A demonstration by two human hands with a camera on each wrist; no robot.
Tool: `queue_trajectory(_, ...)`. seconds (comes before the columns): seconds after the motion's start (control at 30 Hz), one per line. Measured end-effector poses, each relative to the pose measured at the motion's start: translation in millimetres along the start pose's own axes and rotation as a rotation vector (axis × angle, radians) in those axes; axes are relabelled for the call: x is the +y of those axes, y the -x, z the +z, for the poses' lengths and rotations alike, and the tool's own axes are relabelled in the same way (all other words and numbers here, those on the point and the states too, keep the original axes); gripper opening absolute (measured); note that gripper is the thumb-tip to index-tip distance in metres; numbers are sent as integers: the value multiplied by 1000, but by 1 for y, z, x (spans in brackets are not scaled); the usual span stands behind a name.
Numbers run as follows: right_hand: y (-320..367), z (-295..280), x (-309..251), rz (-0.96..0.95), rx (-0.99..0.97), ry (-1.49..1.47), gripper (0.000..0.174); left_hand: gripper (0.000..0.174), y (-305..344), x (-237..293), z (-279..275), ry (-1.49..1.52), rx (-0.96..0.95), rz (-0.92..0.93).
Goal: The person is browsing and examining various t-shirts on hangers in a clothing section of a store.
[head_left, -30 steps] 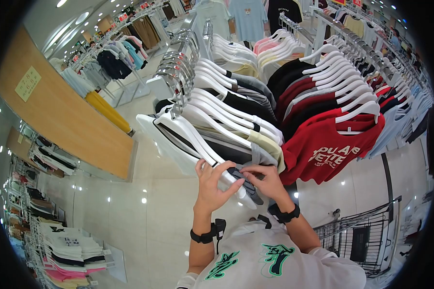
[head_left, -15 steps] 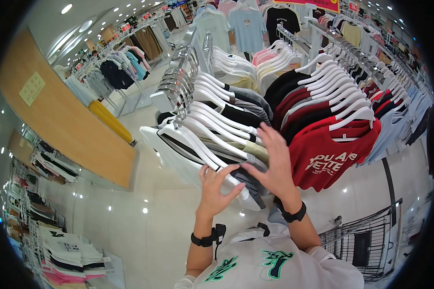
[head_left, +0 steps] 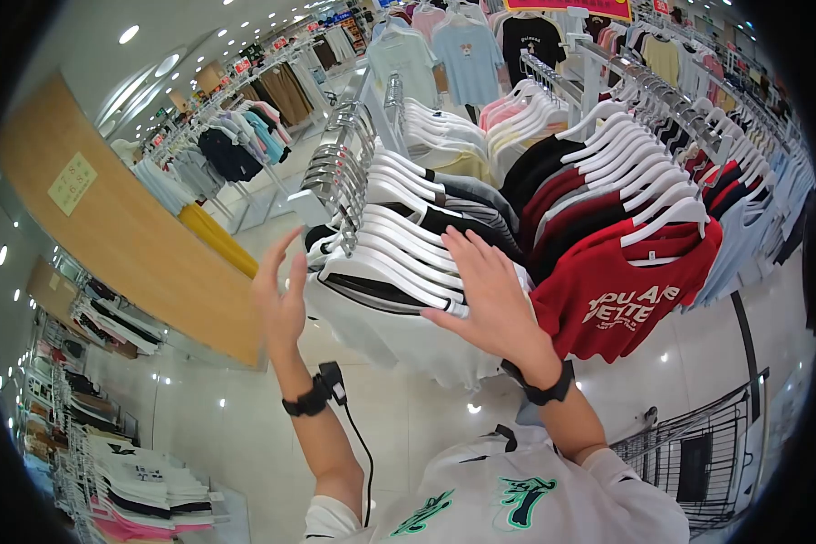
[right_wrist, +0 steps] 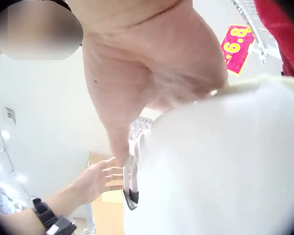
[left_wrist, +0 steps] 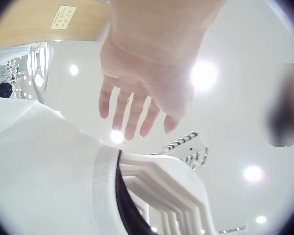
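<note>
Left hand point(head_left: 281, 295) raised, fingers spread, gripping nothing, apart from and just left of the front white T-shirt point(head_left: 381, 331). White hangers point(head_left: 390, 263) sit between the hands. Right hand point(head_left: 485, 295) flat, fingers straight, pressing on those hangers, not clasping. Red T-shirt point(head_left: 621, 290) hangs to its right.
</note>
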State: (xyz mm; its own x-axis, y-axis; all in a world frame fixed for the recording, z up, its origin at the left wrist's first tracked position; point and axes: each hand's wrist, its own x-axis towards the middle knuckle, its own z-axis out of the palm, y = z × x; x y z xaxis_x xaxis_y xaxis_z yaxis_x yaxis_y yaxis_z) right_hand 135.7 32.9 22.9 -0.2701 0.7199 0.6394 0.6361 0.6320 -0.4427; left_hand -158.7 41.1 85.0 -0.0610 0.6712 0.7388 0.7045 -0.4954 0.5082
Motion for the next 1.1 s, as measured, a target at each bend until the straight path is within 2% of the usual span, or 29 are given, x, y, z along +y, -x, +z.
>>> queue_trajectory(0.07,-7,16,0,23,22,48,94,32,-8,-9,8,-61,-42,-14)
queue_trajectory(0.13,-15,28,8,47,110,79,88,43,-7,-40,35,95,-216,-108)
queue_trajectory(0.17,-16,29,12,49,105,91,88,52,-1,-48,44,-30,-164,-25)
queue_trajectory(0.2,-16,30,16,52,102,104,87,51,2,-55,49,106,-131,-60)
queue_trajectory(0.27,-17,28,15,63,89,115,86,52,7,-45,46,98,-116,-114)
queue_trajectory(0.33,-16,24,15,74,30,101,84,51,19,-50,49,139,-31,-219)
queue_trajectory(0.4,-20,21,18,67,-50,116,87,48,26,-47,46,35,-1,-166)
queue_trajectory(0.47,-28,26,26,50,-13,102,84,46,25,-47,42,-11,28,-131)
queue_trajectory(0.53,-29,33,28,57,-3,63,80,36,34,-50,36,-244,-28,-195)
queue_trajectory(0.67,-41,45,37,61,-16,-5,80,27,40,-70,30,-193,4,-106)
queue_trajectory(0.73,-43,50,39,92,-2,-44,79,26,36,-59,27,-114,-1,-290)
queue_trajectory(0.77,-44,53,40,104,-13,-61,77,35,39,-66,17,-161,-91,-276)
queue_trajectory(0.8,-43,55,41,96,-29,-72,77,35,44,-69,14,-171,-83,-293)
queue_trajectory(0.87,-41,57,42,95,-75,-26,81,46,49,-77,1,-406,-240,-192)
queue_trajectory(0.9,-42,60,40,94,-68,-9,81,51,34,-52,-1,-376,-335,-231)
queue_trajectory(0.97,-47,60,41,50,-56,10,80,51,10,-24,1,-335,-329,-180)
queue_trajectory(1.07,-40,49,33,64,-91,63,78,52,-3,-11,0,-250,-394,-120)
queue_trajectory(1.1,-35,51,31,37,-29,84,76,51,0,-16,0,-242,-397,-92)
